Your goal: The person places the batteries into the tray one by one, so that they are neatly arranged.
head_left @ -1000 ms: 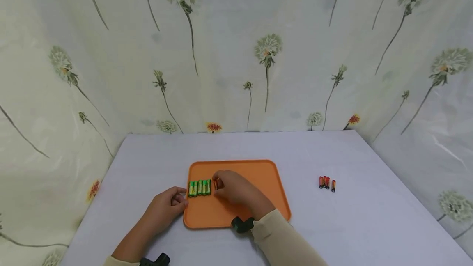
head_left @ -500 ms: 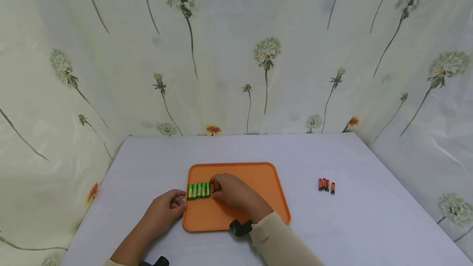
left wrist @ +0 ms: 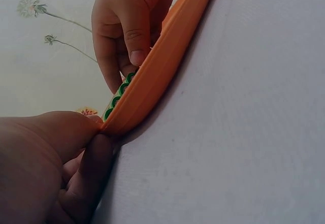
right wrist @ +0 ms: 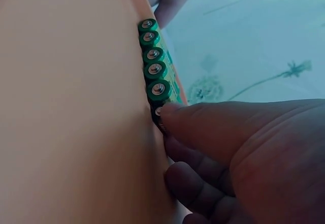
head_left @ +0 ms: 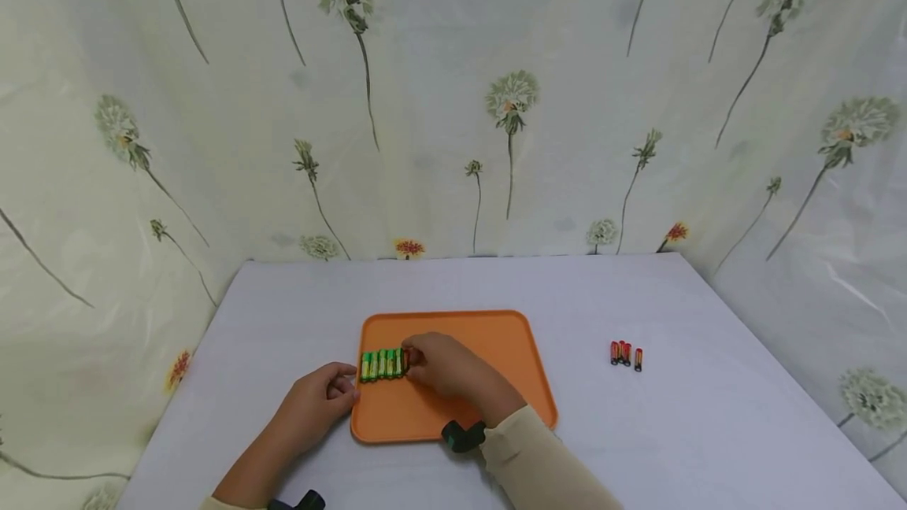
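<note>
right hand [head_left: 448,366] pinching red battery [head_left: 407,361], mostly hidden, left hand [head_left: 319,404] gripping orange tray [head_left: 489,337]

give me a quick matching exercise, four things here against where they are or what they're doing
1. five green batteries
2. four red-and-black batteries
3. left hand
4. right hand

A. on the white tabletop, right of the orange tray
B. pinching a red battery
C. lined up inside the orange tray
D. pinching the orange tray's left rim

Pairs: 1-C, 2-A, 3-D, 4-B

Pale flower-print sheeting [head_left: 425,101] along three sides of a white table [head_left: 680,439].
</note>
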Available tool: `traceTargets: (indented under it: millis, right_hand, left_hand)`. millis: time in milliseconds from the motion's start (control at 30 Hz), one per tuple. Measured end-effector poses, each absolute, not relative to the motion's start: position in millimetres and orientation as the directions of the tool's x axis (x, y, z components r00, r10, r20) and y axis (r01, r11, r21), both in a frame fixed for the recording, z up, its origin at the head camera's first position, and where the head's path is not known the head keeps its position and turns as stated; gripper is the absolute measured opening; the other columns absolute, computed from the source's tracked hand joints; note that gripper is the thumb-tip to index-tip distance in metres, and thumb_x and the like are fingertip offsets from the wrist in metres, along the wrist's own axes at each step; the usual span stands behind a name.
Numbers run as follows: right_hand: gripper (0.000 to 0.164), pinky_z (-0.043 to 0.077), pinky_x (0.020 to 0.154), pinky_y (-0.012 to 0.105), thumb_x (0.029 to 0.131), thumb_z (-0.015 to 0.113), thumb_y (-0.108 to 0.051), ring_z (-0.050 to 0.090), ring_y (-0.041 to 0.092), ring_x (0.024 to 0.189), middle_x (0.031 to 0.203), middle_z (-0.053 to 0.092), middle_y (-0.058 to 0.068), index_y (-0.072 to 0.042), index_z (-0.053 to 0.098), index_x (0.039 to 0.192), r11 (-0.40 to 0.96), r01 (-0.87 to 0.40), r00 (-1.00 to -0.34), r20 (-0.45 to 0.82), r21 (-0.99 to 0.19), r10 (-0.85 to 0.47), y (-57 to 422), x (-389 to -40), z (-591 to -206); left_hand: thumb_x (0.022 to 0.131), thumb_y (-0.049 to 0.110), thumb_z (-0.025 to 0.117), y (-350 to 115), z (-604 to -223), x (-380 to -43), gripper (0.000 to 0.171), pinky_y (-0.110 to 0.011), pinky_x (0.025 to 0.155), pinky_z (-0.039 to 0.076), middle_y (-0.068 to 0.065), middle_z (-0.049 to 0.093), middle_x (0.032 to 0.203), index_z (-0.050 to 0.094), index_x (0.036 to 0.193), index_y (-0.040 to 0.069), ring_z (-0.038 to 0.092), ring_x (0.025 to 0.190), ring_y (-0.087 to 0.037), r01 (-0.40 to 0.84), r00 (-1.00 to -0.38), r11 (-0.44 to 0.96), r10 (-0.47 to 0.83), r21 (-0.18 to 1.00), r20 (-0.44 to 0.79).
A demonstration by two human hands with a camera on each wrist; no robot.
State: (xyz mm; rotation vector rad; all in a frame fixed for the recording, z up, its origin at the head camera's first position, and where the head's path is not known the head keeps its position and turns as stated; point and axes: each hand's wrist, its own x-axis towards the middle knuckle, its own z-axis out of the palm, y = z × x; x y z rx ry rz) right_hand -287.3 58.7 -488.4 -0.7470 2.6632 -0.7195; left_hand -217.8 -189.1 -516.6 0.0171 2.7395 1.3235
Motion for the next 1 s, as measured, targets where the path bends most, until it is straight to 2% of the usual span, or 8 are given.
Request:
traceTargets:
  millis: [267,433,500,600,700,833,1000]
  right_hand:
    - [0.048,0.051,0.094,0.032,0.101,0.072,-0.026,0.057,0.009,0.100,0.114,0.067,-0.009,-0.013,0.060,0.145,0.744,-0.397,-0.834,-0.129,-0.537,-0.537,62,-287,-486]
    - [0.023,0.048,0.080,0.032,0.100,0.073,-0.027,0.056,0.012,0.090,0.099,0.064,-0.008,-0.016,0.068,0.120,0.738,-0.395,-0.833,-0.125,-0.547,-0.538,66,-286,-484]
    - [0.019,0.046,0.076,0.033,0.100,0.073,-0.026,0.055,0.013,0.088,0.097,0.063,-0.006,-0.016,0.067,0.115,0.735,-0.389,-0.834,-0.126,-0.554,-0.537,68,-286,-483]
    - [0.033,0.049,0.082,0.033,0.100,0.073,-0.028,0.056,0.013,0.093,0.107,0.066,-0.004,-0.013,0.067,0.129,0.747,-0.377,-0.843,-0.132,-0.548,-0.521,71,-285,-482]
    - [0.051,0.052,0.092,0.035,0.099,0.073,-0.031,0.059,0.012,0.102,0.122,0.068,-0.003,-0.014,0.059,0.146,0.754,-0.349,-0.854,-0.142,-0.556,-0.500,75,-285,-480]
    - [0.052,0.055,0.092,0.039,0.101,0.071,-0.036,0.064,0.014,0.106,0.124,0.069,0.001,-0.017,0.058,0.147,0.747,-0.317,-0.859,-0.156,-0.585,-0.487,80,-286,-477]
    - [0.051,0.055,0.089,0.039,0.102,0.068,-0.040,0.064,0.015,0.103,0.123,0.068,0.000,-0.020,0.058,0.148,0.747,-0.273,-0.878,-0.160,-0.606,-0.451,89,-288,-472]
  left_hand:
    - [0.094,0.019,0.078,-190,-516,-218,0.033,-0.025,0.073,0.051,0.006,0.066,0.090,0.070,0.125,0.010,0.061,0.082,-0.008,-0.023,-0.995,0.631,0.060,0.775,-0.079]
    - [0.095,0.019,0.078,-189,-516,-218,0.033,-0.025,0.073,0.051,0.006,0.066,0.090,0.070,0.125,0.010,0.062,0.082,-0.008,-0.017,-0.995,0.627,0.067,0.779,-0.075]
    - [0.095,0.019,0.078,-189,-516,-218,0.033,-0.024,0.073,0.051,0.006,0.066,0.090,0.070,0.125,0.010,0.062,0.082,-0.008,-0.016,-0.995,0.626,0.067,0.780,-0.074]
    - [0.095,0.018,0.078,-189,-516,-218,0.032,-0.024,0.073,0.051,0.006,0.066,0.090,0.070,0.125,0.010,0.061,0.081,-0.008,-0.017,-0.995,0.628,0.066,0.778,-0.074]
    - [0.095,0.018,0.078,-188,-515,-217,0.032,-0.024,0.072,0.051,0.005,0.066,0.090,0.070,0.125,0.010,0.061,0.081,-0.008,-0.018,-0.995,0.630,0.063,0.776,-0.074]
    - [0.094,0.018,0.078,-188,-515,-217,0.033,-0.025,0.072,0.051,0.006,0.066,0.090,0.070,0.125,0.010,0.061,0.081,-0.008,-0.019,-0.995,0.635,0.060,0.772,-0.074]
    - [0.095,0.019,0.078,-188,-515,-216,0.033,-0.025,0.072,0.051,0.006,0.066,0.090,0.070,0.125,0.010,0.061,0.081,-0.008,-0.022,-0.995,0.636,0.059,0.772,-0.077]
